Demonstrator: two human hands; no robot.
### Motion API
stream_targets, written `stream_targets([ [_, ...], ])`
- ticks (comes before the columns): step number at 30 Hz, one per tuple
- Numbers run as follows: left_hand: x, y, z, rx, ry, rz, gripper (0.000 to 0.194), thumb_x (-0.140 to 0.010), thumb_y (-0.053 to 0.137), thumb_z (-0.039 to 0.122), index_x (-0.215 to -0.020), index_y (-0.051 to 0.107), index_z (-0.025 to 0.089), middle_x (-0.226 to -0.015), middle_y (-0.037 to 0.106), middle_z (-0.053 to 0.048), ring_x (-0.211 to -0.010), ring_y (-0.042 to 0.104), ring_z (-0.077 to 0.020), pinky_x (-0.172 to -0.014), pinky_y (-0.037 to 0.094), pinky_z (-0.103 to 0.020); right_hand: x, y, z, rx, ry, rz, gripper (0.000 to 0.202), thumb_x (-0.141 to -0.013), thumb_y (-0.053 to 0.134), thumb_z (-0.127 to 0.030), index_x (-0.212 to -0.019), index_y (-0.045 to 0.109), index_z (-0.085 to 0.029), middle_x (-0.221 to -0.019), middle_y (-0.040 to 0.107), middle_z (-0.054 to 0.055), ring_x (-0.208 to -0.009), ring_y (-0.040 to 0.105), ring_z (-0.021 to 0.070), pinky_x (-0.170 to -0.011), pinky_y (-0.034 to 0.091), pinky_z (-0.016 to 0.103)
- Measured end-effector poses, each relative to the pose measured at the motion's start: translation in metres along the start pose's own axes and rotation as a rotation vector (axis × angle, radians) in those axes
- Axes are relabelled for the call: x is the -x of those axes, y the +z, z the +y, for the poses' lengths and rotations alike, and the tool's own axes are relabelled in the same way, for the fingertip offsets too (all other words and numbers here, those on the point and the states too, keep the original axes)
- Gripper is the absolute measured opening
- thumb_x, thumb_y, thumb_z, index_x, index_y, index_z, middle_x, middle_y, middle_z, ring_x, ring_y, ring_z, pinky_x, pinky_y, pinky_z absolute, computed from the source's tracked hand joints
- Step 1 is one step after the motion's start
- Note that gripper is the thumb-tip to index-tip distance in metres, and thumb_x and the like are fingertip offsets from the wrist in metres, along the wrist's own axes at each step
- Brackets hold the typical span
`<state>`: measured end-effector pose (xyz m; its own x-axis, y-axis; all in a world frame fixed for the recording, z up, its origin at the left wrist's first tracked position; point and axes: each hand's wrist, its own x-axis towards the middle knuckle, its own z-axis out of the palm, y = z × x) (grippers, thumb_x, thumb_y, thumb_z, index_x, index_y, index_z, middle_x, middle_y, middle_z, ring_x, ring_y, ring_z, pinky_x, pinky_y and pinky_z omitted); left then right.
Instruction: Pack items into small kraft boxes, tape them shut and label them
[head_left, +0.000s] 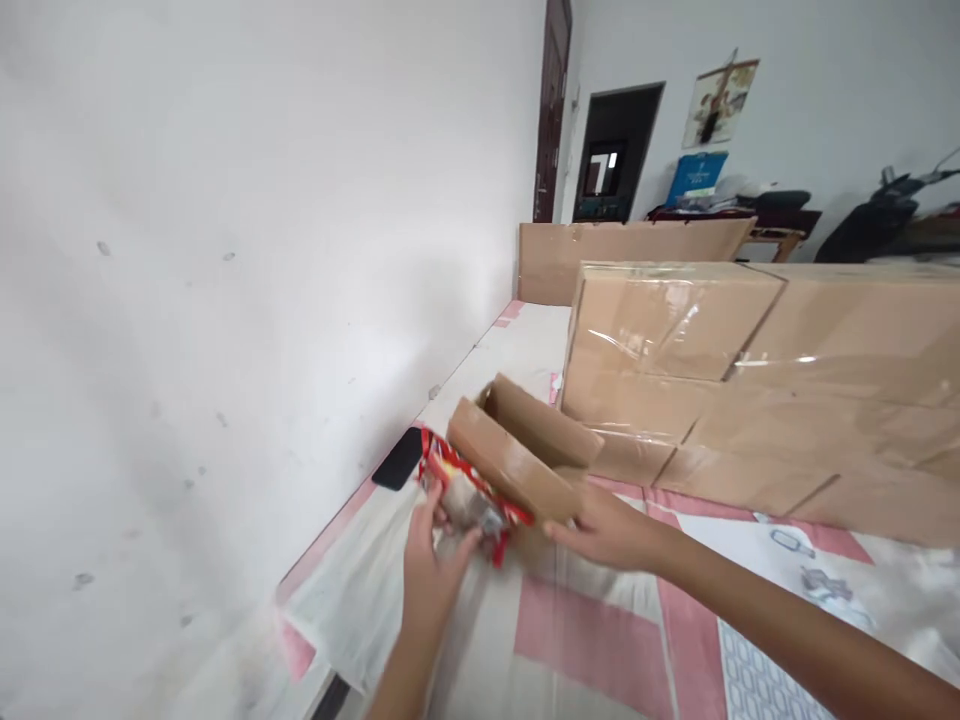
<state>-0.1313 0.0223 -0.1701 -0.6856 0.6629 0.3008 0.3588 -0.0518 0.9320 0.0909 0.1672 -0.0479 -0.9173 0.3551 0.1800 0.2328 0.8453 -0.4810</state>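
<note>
Head view, left hand [435, 560] pointing forward gripping a red packet [466, 497], right hand [600, 528] angled inward grasping a cardboard box [517, 462]

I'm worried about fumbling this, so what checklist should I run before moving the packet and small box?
1. Left hand holding the red packet: ok.
2. Right hand gripping the small box: ok, at its near end.
3. Small box open: ok, its inside shows between the walls.
4. Packet sealed: cannot tell, it is blurred.
5. Black phone free of the packet: cannot tell, they meet in this view.
</note>
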Motion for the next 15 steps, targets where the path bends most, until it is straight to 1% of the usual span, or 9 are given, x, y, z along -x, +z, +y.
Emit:
stream_targets([
  [1,0.038,0.0,0.0,-0.253,0.139,0.118,0.07,-0.071,0.08,0.055,-0.13,0.059,0.023,-0.123,0.055,-0.015,-0.117,0.057,-0.0372,-0.099,0.047,-0.057,0.032,-0.001,-0.006,-0.014,-0.023,-0.033,0.014,-0.094,0.056,-0.028,-0.102,0.067,-0.023,-0.098,0.069,0.004,-0.078,0.065,0.0188,-0.07,0.051,0.028],
  [2,0.072,0.003,-0.002,-0.467,0.272,0.193,0.064,-0.072,0.076,0.062,-0.122,0.062,0.023,-0.135,0.051,-0.02,-0.128,0.049,-0.0439,-0.102,0.042,-0.064,0.062,-0.002,-0.012,-0.01,-0.03,-0.064,0.013,-0.093,0.058,-0.027,-0.102,0.067,-0.023,-0.097,0.069,0.004,-0.074,0.065,0.018,-0.068,0.05,0.028],
  [3,0.102,0.007,-0.005,-0.6,0.393,0.198,0.066,-0.074,0.071,0.069,-0.121,0.06,0.023,-0.141,0.048,-0.023,-0.134,0.044,-0.0476,-0.103,0.038,-0.068,0.089,-0.002,-0.017,0.006,-0.033,-0.093,0.012,-0.091,0.059,-0.027,-0.101,0.067,-0.024,-0.096,0.069,0.003,-0.07,0.064,0.0173,-0.066,0.05,0.028],
  [5,0.146,0.019,-0.011,-0.744,0.619,0.103,0.065,-0.078,0.06,0.077,-0.119,0.061,0.026,-0.135,0.058,-0.022,-0.129,0.051,-0.0449,-0.104,0.036,-0.067,0.135,-0.004,-0.024,0.061,-0.017,-0.137,0.013,-0.089,0.061,-0.026,-0.1,0.067,-0.025,-0.098,0.069,0.003,-0.067,0.064,0.0169,-0.064,0.049,0.028],
  [6,0.159,0.026,-0.012,-0.78,0.697,0.05,0.062,-0.079,0.058,0.077,-0.118,0.062,0.028,-0.128,0.064,-0.02,-0.124,0.056,-0.0421,-0.105,0.036,-0.064,0.153,-0.005,-0.025,0.092,-0.002,-0.141,0.015,-0.089,0.06,-0.025,-0.101,0.068,-0.026,-0.102,0.07,0.004,-0.068,0.066,0.0173,-0.065,0.049,0.028],
  [8,0.169,0.037,-0.008,-0.835,0.8,-0.01,0.051,-0.081,0.06,0.073,-0.109,0.067,0.031,-0.117,0.071,-0.014,-0.113,0.064,-0.0366,-0.109,0.035,-0.058,0.182,-0.009,-0.024,0.152,0.042,-0.111,0.024,-0.089,0.058,-0.023,-0.111,0.067,-0.028,-0.115,0.071,0.005,-0.075,0.069,0.019,-0.068,0.051,0.03],
  [11,0.155,0.041,0.009,-0.873,0.974,-0.081,0.048,-0.083,0.059,0.073,-0.097,0.07,0.029,-0.107,0.076,-0.008,-0.104,0.069,-0.0304,-0.111,0.034,-0.05,0.214,-0.019,-0.015,0.245,0.099,-0.068,0.032,-0.091,0.056,-0.023,-0.122,0.061,-0.029,-0.14,0.063,0.008,-0.09,0.073,0.0224,-0.073,0.054,0.033],
  [13,0.138,0.032,0.025,-0.854,1.139,-0.178,0.051,-0.085,0.058,0.074,-0.094,0.069,0.025,-0.096,0.077,-0.005,-0.091,0.072,-0.0237,-0.105,0.04,-0.042,0.232,-0.028,-0.007,0.304,0.097,-0.055,0.028,-0.092,0.058,-0.023,-0.119,0.06,-0.028,-0.147,0.059,0.009,-0.103,0.073,0.0249,-0.075,0.056,0.034],
  [15,0.122,0.014,0.043,-0.807,1.223,-0.285,0.05,-0.085,0.06,0.071,-0.089,0.068,0.022,-0.085,0.075,-0.003,-0.077,0.07,-0.0179,-0.089,0.049,-0.033,0.247,-0.034,-0.002,0.354,0.071,0.002,0.023,-0.092,0.06,-0.023,-0.115,0.059,-0.026,-0.147,0.059,0.011,-0.113,0.07,0.0261,-0.078,0.057,0.035],
])
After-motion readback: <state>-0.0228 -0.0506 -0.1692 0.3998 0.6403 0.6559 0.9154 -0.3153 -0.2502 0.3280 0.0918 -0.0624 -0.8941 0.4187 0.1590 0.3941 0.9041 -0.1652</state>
